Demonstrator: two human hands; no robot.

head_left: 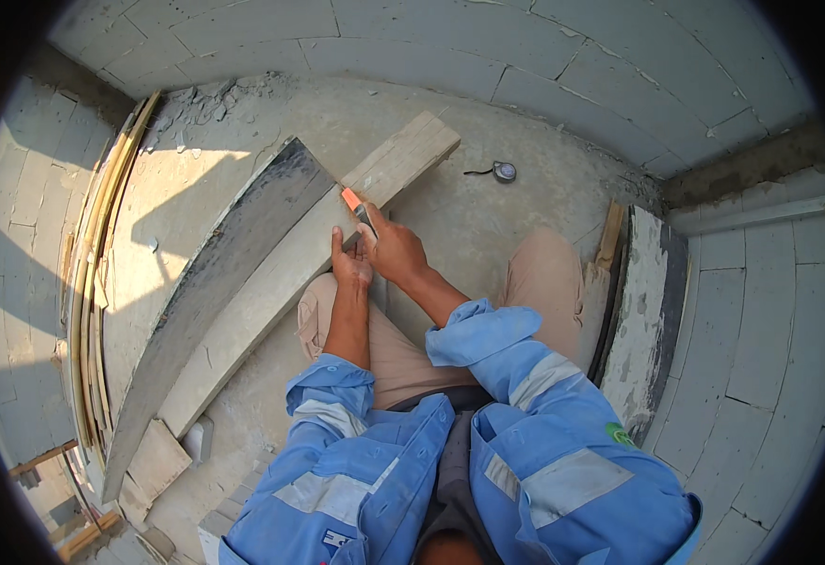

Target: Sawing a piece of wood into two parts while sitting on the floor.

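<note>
My right hand (394,250) is closed around an orange-and-black hand tool (353,200), whose orange end rests at the edge of a long pale board (252,292). My left hand (351,268) is just below it at the board's near edge, fingers curled; what they grip is partly hidden by my right hand. A dark, weathered board (205,292) lies lengthwise along the pale board's left side. A tape measure (504,171) lies on the concrete floor (460,217) beyond my right knee (540,273).
Grey block walls (582,66) surround the floor. Long thin strips of wood (92,311) lie at the left, with rubble (219,104) near the back wall. A paint-flaked panel (634,320) stands at my right, and short board offcuts (158,452) lie at the lower left.
</note>
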